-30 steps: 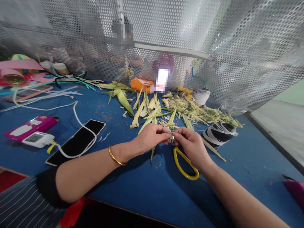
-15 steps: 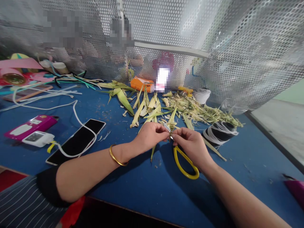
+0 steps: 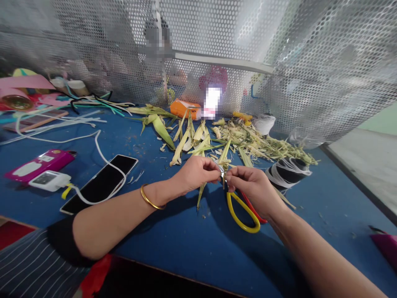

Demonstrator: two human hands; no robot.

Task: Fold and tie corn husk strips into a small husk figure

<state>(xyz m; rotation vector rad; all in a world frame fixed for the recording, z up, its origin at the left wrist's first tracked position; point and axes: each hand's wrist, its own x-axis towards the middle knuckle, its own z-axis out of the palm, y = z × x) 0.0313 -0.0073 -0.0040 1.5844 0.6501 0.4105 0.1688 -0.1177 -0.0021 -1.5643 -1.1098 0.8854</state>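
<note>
Above the blue table, my left hand (image 3: 201,174) and my right hand (image 3: 248,182) meet fingertip to fingertip. Both are closed in a pinch around a thin, pale strip (image 3: 224,182), which looks like corn husk and is mostly hidden by the fingers. Under and between them lie scissors with one yellow handle loop (image 3: 243,213) and one red loop, partly covered by my right hand; a bit of the metal blades shows at the fingertips. Corn husks (image 3: 182,147) are spread just beyond my hands.
A heap of husk shreds (image 3: 263,142) lies behind, near a black spool (image 3: 287,174) wound with white thread. To the left are a phone (image 3: 102,182), a white cable (image 3: 98,145) and a magenta case (image 3: 40,165). A perforated screen (image 3: 124,49) borders the back.
My hands have drawn slightly apart at the fingertips. My right hand has shifted a little, and the red scissor loop now shows beside the yellow one.
</note>
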